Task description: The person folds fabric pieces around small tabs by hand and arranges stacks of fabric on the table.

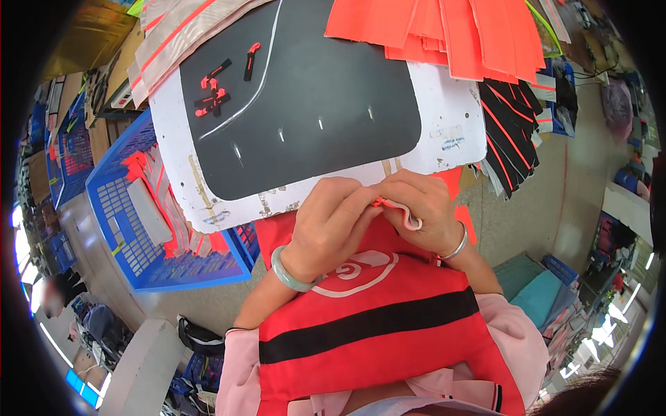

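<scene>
My left hand and my right hand meet in front of my red apron, at the near edge of the table. Both are closed, fingertips pinched together on a small orange-red and whitish strip. Its loose end curls out below the right fingers; the pinched part is mostly hidden. Ahead, on the dark grey mat, lie several small black tabs with orange-red ends. One more such tab lies apart, to their right.
Wide orange-red fabric strips overhang the table's far right, with black orange-striped strips hanging below. Beige striped strips lie far left. A blue plastic crate with fabric pieces stands left of the white table board.
</scene>
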Demonstrator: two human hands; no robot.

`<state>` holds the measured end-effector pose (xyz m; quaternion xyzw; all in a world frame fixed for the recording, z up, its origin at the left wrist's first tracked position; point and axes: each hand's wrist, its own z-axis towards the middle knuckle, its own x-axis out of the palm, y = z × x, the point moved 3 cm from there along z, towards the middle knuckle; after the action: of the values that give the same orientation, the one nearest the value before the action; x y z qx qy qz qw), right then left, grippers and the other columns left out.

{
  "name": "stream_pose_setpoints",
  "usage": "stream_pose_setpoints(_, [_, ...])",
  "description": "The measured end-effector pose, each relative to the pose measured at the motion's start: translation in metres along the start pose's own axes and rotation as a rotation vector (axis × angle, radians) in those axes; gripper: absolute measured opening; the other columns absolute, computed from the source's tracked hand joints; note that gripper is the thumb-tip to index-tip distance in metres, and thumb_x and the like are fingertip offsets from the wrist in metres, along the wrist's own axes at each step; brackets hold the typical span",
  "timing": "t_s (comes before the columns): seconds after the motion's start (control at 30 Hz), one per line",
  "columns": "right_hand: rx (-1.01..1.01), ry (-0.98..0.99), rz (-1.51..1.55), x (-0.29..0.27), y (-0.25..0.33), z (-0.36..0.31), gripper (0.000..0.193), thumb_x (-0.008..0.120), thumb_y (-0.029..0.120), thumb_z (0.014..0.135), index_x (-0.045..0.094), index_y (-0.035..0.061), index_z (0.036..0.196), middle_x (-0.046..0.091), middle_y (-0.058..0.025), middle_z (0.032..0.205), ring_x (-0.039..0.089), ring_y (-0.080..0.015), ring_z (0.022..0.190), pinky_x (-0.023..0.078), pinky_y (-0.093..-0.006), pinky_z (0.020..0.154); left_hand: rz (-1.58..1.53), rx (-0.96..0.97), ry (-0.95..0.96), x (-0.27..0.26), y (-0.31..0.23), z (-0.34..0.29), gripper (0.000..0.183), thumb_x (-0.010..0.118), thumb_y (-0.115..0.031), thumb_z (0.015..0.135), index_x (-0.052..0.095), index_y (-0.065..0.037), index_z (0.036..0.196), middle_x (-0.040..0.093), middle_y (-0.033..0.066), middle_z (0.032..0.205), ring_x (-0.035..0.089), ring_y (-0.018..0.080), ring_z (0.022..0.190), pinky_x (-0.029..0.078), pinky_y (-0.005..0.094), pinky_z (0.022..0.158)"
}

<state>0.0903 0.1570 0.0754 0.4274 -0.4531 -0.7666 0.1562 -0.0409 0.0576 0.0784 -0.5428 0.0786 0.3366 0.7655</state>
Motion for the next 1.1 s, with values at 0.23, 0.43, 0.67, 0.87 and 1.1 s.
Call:
stream_pose_setpoints(0.23, [0.015, -0.031, 0.149, -0.002, -0.003, -0.001, 0.027, 0.069, -0.006, 0.07, 0.069, 0.0073, 0.094, 0.062, -0.0062, 0.075, 0.06, -0.0233, 0.063, 0.047, -0.0305, 0.053, -0.207, -0.111, -0.021, 0.005, -0.001, -0.001, 0.028, 0.075, 0.003, 0.073, 0.065, 0.0, 0.099, 0.06, 0.0116, 0.088, 0.059, 0.0274, 0.078, 0.05, 0.0357, 0.065])
stream_pose_setpoints(0.43, [0.065, 0.03, 0.128, -0.004, -0.002, -0.004, 0.024, 0.07, -0.005, 0.072, 0.069, 0.006, 0.094, 0.066, -0.0071, 0.081, 0.062, -0.025, 0.066, 0.049, -0.0314, 0.057, -0.196, -0.126, 0.009, 0.006, 0.001, -0.004, 0.03, 0.075, 0.003, 0.072, 0.066, -0.001, 0.1, 0.061, 0.0116, 0.089, 0.06, 0.0268, 0.078, 0.051, 0.0347, 0.066])
stream_pose_setpoints(0.67, [0.165, 0.114, 0.22, -0.004, -0.013, -0.01, 0.022, 0.069, -0.007, 0.072, 0.07, 0.0018, 0.092, 0.07, -0.0109, 0.084, 0.068, -0.0253, 0.077, 0.054, -0.0308, 0.069, -0.285, -0.169, 0.028, 0.009, 0.003, -0.004, 0.026, 0.074, 0.003, 0.075, 0.066, -0.002, 0.1, 0.06, 0.0098, 0.089, 0.061, 0.0225, 0.076, 0.051, 0.0314, 0.061])
stream_pose_setpoints(0.87, [0.218, 0.074, 0.254, -0.006, -0.015, -0.016, 0.011, 0.072, 0.005, 0.079, 0.069, 0.004, 0.089, 0.069, -0.0083, 0.084, 0.065, -0.0271, 0.072, 0.051, -0.0329, 0.062, -0.413, -0.227, 0.154, 0.012, 0.003, 0.0, 0.026, 0.076, 0.002, 0.075, 0.066, -0.003, 0.099, 0.06, 0.0093, 0.089, 0.061, 0.02, 0.074, 0.052, 0.03, 0.061])
stream_pose_setpoints(1.1, [0.306, 0.043, 0.195, -0.002, -0.008, -0.008, 0.01, 0.07, 0.001, 0.078, 0.07, 0.0038, 0.088, 0.066, -0.0111, 0.08, 0.064, -0.0278, 0.07, 0.05, -0.0324, 0.061, -0.32, -0.278, 0.052, 0.01, 0.005, 0.003, 0.022, 0.075, 0.003, 0.076, 0.068, -0.002, 0.096, 0.061, 0.0101, 0.087, 0.061, 0.0199, 0.072, 0.051, 0.03, 0.061])
